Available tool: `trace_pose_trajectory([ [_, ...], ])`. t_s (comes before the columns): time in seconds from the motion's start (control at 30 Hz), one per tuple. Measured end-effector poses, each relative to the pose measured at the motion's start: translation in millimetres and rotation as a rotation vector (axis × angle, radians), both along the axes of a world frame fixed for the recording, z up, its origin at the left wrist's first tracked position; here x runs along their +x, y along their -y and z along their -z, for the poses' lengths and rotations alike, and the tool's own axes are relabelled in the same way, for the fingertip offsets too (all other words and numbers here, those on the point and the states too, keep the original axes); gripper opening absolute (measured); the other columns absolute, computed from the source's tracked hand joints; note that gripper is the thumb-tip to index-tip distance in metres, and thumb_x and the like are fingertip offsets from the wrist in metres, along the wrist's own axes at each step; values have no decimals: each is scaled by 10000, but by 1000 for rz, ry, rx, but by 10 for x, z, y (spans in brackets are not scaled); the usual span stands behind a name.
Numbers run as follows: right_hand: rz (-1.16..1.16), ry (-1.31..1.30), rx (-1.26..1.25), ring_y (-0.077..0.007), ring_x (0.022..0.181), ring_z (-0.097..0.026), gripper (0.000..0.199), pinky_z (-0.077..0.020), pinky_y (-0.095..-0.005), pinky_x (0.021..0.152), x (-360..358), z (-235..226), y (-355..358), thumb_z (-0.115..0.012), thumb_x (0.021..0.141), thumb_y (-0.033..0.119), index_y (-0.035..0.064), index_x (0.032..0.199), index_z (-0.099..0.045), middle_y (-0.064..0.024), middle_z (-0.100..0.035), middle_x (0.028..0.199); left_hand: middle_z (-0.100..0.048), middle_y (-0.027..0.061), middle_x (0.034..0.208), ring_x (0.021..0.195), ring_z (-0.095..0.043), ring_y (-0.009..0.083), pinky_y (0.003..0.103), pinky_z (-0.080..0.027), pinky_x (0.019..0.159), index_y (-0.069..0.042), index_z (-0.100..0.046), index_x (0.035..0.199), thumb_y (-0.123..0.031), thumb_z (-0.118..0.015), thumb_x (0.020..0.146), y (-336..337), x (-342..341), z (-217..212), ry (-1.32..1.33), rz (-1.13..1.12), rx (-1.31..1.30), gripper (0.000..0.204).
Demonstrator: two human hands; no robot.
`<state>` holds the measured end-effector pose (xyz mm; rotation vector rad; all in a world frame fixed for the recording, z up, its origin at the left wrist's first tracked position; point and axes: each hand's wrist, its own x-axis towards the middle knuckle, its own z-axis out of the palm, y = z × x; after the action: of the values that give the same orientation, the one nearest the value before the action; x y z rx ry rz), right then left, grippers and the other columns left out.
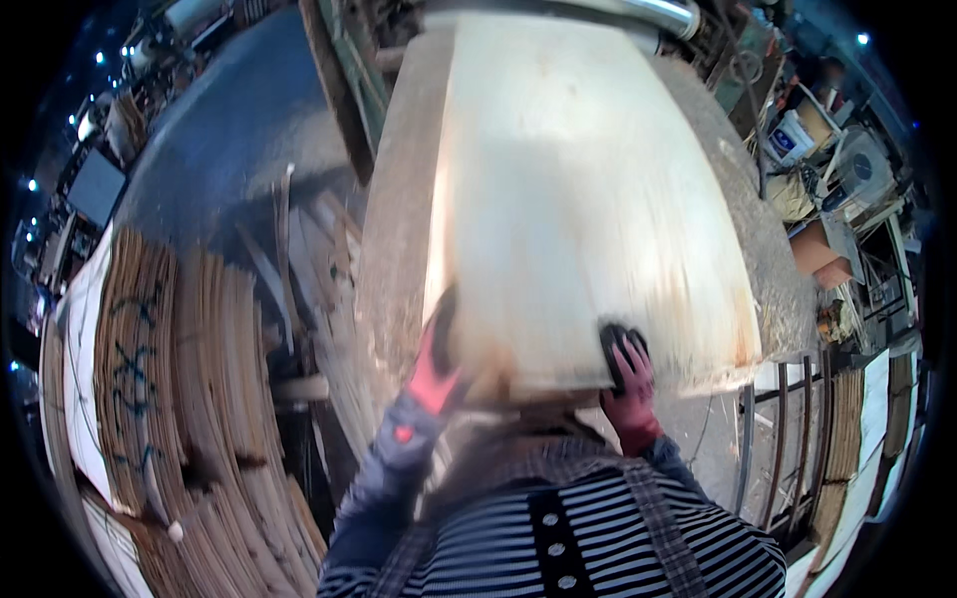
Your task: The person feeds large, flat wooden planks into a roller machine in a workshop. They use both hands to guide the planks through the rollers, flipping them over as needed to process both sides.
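A broad, pale sheet of wood veneer (588,199) lies flat in front of me, with brownish stains along its near edge. My left hand (437,359), in a pink and black glove, is at the sheet's near left corner; motion smears its fingers. At the near edge, right of the middle, my right hand (628,374) wears a matching glove. Its fingers stretch forward over the sheet's surface, with the dark thumb side apart from them. Whether anything lies under either palm is hidden.
Tall stacks of veneer sheets (189,379) stand at the left, another stack (842,429) at the right. Loose wood strips (334,239) lie left of the sheet. A metal roller (658,15) spans the far end. A white bucket (790,138) and cardboard box (822,249) sit far right.
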<state>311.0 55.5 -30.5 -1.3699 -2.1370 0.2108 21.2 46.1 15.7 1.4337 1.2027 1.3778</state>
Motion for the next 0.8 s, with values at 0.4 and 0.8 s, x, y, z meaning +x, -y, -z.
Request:
trace_pose_trajectory([
  [0.4,-135,178,78,-298,1019,-490,423,-401,-387,864,-249,-498,-1909,-548,752,236,113,1152,-482,-118,-504,1138,-526,186,1121,1001,-535,217,307,-418,830,-99,-360,1276,-265,-577,792,97,-130,1020,-199,-450,-584,555],
  [0.8,-291,210,-68,-355,1248,-211,788,-109,-482,1027,-522,-333,-1471,-531,727,483,50,1318,-239,-213,-255,1333,-565,131,1004,919,-540,189,290,-451,740,-20,-428,1194,-240,-569,815,35,-287,873,58,-283,-593,460],
])
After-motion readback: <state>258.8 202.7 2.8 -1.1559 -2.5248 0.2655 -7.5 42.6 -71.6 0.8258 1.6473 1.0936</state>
